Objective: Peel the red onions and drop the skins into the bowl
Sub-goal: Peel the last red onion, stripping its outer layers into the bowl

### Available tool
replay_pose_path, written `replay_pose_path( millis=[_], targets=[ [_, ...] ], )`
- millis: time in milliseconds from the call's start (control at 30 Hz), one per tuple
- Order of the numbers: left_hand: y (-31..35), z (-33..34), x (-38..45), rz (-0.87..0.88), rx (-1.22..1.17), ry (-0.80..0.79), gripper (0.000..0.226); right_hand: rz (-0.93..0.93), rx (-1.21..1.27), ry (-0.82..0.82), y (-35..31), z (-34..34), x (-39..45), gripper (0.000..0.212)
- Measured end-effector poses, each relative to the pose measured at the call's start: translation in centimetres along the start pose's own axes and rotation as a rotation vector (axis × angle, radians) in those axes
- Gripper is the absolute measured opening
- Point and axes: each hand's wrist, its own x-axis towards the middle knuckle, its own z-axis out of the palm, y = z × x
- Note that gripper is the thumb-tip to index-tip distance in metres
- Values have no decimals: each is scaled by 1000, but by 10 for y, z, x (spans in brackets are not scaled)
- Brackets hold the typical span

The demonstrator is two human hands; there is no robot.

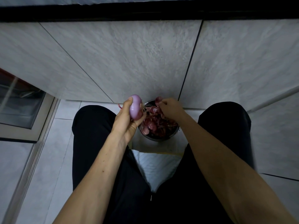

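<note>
Tiled floor; left hand [127,120] gripping upright peeled onion [135,106], right hand [169,105] pinching skin [158,99] above bowl [152,136].

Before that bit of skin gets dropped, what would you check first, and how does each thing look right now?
1. Right hand over the bowl: ok.
2. Skin pinched in the right hand: ok.
3. Onion held firmly in the left hand: ok.
4. Room in the bowl: ok, though heaped with skins.
5. Onion fully peeled: cannot tell; far side hidden, roots still show.
</note>
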Motion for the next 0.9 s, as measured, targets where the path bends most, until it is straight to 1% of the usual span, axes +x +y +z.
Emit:
replay_pose_path(
  millis=[67,100,167,200,333,367,400,433,467,600,667,733,767,867,900],
  targets=[
    [-1,0,-1,-23,-21,-18,27,-29,-4,7,-2,-1,-2,46],
    [-1,0,-3,-34,-23,-26,26,-41,-10,12,-3,-1,-4,41],
    [-2,0,-6,-41,-11,-33,28,-65,-7,37,-3,-3,-7,25],
    [-2,-1,-6,-41,-5,-32,29,-86,-9,64,-1,-4,-8,20],
    [-1,-4,-9,-34,23,-38,35,-107,-39,129,3,-5,-10,12],
    [0,-5,-9,-28,37,-41,36,-97,-57,148,3,-6,-11,22],
    [0,-5,-10,-24,45,-41,36,-94,-75,160,2,-6,-12,38],
    [1,-6,-11,-22,47,-37,35,-96,-89,158,0,-6,-14,47],
    [1,-6,-12,-21,45,-30,35,-105,-108,153,-2,-7,-16,48],
    [2,-5,-17,-34,58,-20,42,-130,-187,89,-1,-6,-17,21],
    [2,-4,-19,-41,52,-27,49,-92,-178,82,2,-4,-16,21],
    [3,-4,-22,-40,21,-29,55,-52,-173,105,3,-3,-17,31],
    [4,-4,-23,-38,2,-35,59,-56,-179,107,3,-4,-17,32],
    [6,-6,-23,-32,-51,-47,69,-157,-168,79,-1,-7,-21,10],
    [6,-6,-22,-29,-62,-48,71,-189,-152,75,-3,-7,-23,14]
  ],
)
